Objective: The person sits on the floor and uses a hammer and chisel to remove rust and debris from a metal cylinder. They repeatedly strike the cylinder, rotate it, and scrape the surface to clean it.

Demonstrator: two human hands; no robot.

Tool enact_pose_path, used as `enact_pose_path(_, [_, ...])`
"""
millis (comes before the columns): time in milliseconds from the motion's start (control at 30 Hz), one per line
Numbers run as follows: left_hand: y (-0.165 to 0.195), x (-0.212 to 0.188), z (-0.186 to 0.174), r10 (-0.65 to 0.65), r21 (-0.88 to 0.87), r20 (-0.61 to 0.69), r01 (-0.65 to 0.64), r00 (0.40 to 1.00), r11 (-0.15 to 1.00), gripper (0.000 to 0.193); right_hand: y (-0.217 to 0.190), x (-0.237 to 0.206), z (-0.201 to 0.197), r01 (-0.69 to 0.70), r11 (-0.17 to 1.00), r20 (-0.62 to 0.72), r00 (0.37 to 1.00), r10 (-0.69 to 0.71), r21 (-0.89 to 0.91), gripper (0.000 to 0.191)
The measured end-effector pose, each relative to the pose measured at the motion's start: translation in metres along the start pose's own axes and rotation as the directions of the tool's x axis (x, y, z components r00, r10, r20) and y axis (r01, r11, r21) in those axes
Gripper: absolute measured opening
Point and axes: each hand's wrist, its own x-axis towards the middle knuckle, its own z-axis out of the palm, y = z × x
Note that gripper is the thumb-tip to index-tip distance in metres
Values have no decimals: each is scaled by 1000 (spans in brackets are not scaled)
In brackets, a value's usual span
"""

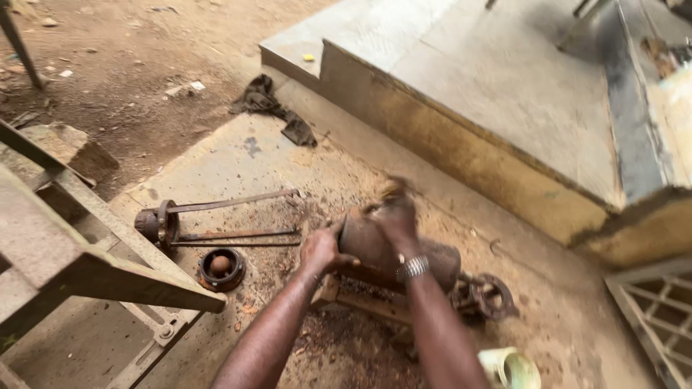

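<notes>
A rusty brown metal cylinder (375, 248) lies on a wooden block (360, 302) on the dusty concrete floor. My left hand (322, 250) grips its near left end. Over its top, my right hand (395, 216), with a metal watch on the wrist, is blurred by motion and seems to hold a small object that I cannot make out. A rusty ring-shaped part (484, 295) lies right of the cylinder.
A rusty part with long rods (216, 220) and a round ring holding a ball (220, 266) lie to the left. A metal frame (86, 252) stands at the left edge. A raised concrete step (461, 137), a dark rag (277, 112), a pale green pipe end (512, 369).
</notes>
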Motion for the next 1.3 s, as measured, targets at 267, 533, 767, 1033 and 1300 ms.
enact_pose_path(267, [0, 0, 1, 63, 17, -36, -63, 997, 998, 118, 10, -52, -32, 166, 967, -417, 906, -72, 193, 61])
enact_pose_path(533, [-4, 16, 18, 61, 174, -49, -52, 997, 983, 118, 65, -89, -163, 302, 682, -522, 842, 137, 666, 44])
enact_pose_path(767, [-3, 34, 38, 11, 126, -16, -9, 1000, 992, 121, 75, -52, -97, 129, 963, -415, 909, -21, 235, 20])
enact_pose_path(1033, [10, 27, 28, -69, 168, 19, 64, 997, 984, 117, 43, -33, -81, -13, 916, -256, 958, 126, 401, 14])
enact_pose_path(1300, [14, 18, 24, -56, -38, 23, 57, 998, 998, 115, 36, -31, -77, 247, 859, -429, 903, -34, 450, 12])
